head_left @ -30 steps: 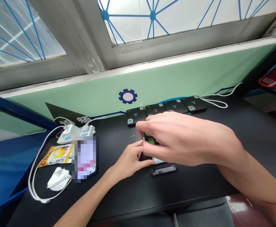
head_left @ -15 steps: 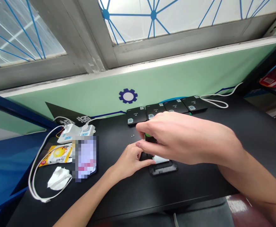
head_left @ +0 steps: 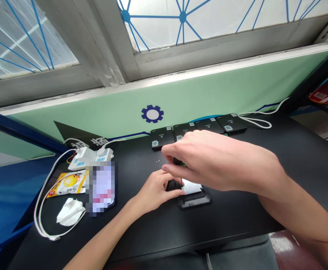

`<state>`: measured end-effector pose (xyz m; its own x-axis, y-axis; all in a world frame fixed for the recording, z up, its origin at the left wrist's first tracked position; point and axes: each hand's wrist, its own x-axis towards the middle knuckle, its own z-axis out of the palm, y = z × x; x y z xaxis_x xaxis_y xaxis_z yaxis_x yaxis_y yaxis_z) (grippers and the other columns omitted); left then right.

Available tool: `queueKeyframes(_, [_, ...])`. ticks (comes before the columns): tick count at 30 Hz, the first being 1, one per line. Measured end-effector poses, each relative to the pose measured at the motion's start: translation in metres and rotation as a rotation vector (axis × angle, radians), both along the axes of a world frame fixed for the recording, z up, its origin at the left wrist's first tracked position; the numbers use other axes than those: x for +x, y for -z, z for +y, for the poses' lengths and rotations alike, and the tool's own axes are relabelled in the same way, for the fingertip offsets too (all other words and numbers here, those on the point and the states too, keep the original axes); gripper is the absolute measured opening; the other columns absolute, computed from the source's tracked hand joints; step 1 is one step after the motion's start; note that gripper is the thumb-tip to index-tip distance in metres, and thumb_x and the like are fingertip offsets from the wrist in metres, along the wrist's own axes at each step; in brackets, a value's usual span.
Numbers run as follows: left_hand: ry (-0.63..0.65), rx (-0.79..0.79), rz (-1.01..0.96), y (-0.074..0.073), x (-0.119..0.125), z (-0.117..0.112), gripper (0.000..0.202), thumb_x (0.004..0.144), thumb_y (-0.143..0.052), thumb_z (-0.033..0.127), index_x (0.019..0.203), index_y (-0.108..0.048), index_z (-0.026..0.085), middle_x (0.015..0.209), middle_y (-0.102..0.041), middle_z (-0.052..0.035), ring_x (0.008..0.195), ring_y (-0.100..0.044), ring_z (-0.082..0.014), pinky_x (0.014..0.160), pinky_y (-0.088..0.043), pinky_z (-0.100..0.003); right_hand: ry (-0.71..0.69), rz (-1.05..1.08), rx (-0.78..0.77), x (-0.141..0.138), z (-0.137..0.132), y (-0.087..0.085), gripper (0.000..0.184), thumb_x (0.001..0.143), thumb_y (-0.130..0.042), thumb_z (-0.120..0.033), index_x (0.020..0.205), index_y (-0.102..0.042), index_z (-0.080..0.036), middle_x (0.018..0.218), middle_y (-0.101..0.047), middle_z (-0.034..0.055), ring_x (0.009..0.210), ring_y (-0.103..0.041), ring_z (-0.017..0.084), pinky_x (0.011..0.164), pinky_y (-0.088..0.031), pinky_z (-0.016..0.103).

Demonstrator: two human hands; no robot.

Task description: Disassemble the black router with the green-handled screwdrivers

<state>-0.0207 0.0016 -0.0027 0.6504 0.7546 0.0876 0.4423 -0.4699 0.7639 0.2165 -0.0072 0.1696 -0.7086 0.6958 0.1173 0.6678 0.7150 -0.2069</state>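
My right hand (head_left: 220, 161) is closed around a screwdriver (head_left: 177, 161) with a black and green handle. Its thin shaft points down at a small open black plastic case (head_left: 195, 203); where the tip lands is too small to make out. Inside the case lies a silvery-white flat piece (head_left: 191, 186). My left hand (head_left: 155, 190) grips the case's left side, thumb in front and fingers behind, close to the screwdriver's shaft. A few tiny screws (head_left: 157, 161) lie on the table behind my left hand.
Several black boxes (head_left: 162, 138) with labels line the wall. To the left are a white power strip (head_left: 92, 159) with cables, a yellow snack packet (head_left: 66, 183), a blurred-out phone (head_left: 103, 189) and a crumpled tissue (head_left: 70, 212). A white cable (head_left: 255, 122) lies at the back right.
My right hand has shifted slightly up and turned a little, so the screwdriver's shaft and more of the white piece now show. My left hand stays in place on the case.
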Motion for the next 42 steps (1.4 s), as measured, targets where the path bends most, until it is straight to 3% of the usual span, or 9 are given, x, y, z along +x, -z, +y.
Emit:
queueKeyframes(6, [0.015,-0.027,0.021,-0.009,0.001,0.0,0.036,0.097,-0.088,0.052,0.108,-0.083,0.018,0.106,-0.074,-0.0053,0.082,-0.064,-0.0193,0.07,-0.052,-0.028,0.048,-0.02,-0.103,-0.002,-0.006,-0.007,0.016,0.106,-0.06,-0.025,0.091,-0.057,-0.02,0.072,-0.057,-0.0023,0.061,-0.042,0.015,0.061,-0.024,0.035])
queueKeyframes(14, [0.015,0.0,-0.055,0.001,0.0,-0.001,0.03,0.093,-0.094,0.049,0.101,-0.087,0.021,0.087,-0.066,-0.0002,0.062,-0.05,-0.0113,0.06,-0.042,-0.026,0.023,-0.012,0.095,0.004,-0.001,0.008,0.03,0.116,-0.056,-0.037,0.09,-0.057,-0.021,0.071,-0.049,-0.0026,0.058,-0.032,0.016,0.061,-0.022,0.035])
queueKeyframes(22, [0.017,-0.004,0.001,-0.011,0.002,0.0,0.032,0.096,-0.09,0.051,0.105,-0.084,0.02,0.11,-0.075,-0.0049,0.077,-0.061,-0.0171,0.07,-0.05,-0.028,0.036,-0.05,-0.012,0.0,-0.006,-0.002,0.02,0.109,-0.056,-0.024,0.09,-0.055,-0.021,0.072,-0.053,-0.0027,0.059,-0.039,0.015,0.06,-0.025,0.035])
queueKeyframes(28, [0.022,0.007,-0.027,-0.003,0.001,0.0,0.029,0.092,-0.094,0.047,0.101,-0.085,0.021,0.088,-0.067,0.0003,0.064,-0.052,-0.0126,0.064,-0.046,-0.027,-0.014,-0.006,0.06,0.003,-0.004,0.006,0.026,0.115,-0.056,-0.031,0.091,-0.055,-0.021,0.07,-0.049,-0.0044,0.057,-0.034,0.015,0.058,-0.022,0.035])
queueKeyframes(32, [0.011,0.005,0.006,0.0,0.0,0.0,0.033,0.092,-0.092,0.052,0.099,-0.084,0.02,0.074,-0.06,0.0024,0.066,-0.054,-0.0154,0.065,-0.046,-0.027,0.011,0.001,0.062,0.002,-0.003,0.005,0.035,0.117,-0.056,-0.041,0.087,-0.054,-0.022,0.068,-0.048,-0.004,0.057,-0.031,0.015,0.059,-0.021,0.035])
queueKeyframes(38, [0.003,-0.036,0.035,-0.01,0.001,-0.001,0.04,0.098,-0.085,0.057,0.109,-0.083,0.018,0.107,-0.075,-0.0075,0.085,-0.065,-0.0212,0.075,-0.056,-0.03,0.043,-0.038,-0.072,0.0,-0.006,-0.007,0.021,0.109,-0.055,-0.025,0.088,-0.055,-0.021,0.07,-0.054,-0.0022,0.058,-0.037,0.015,0.06,-0.023,0.035])
queueKeyframes(42, [0.018,-0.039,0.023,-0.009,0.001,-0.001,0.035,0.096,-0.088,0.053,0.101,-0.084,0.019,0.092,-0.071,-0.0038,0.073,-0.058,-0.0172,0.069,-0.052,-0.029,-0.018,-0.031,0.0,0.002,-0.006,-0.002,0.022,0.112,-0.055,-0.028,0.092,-0.057,-0.02,0.074,-0.056,-0.0014,0.059,-0.037,0.016,0.061,-0.023,0.036])
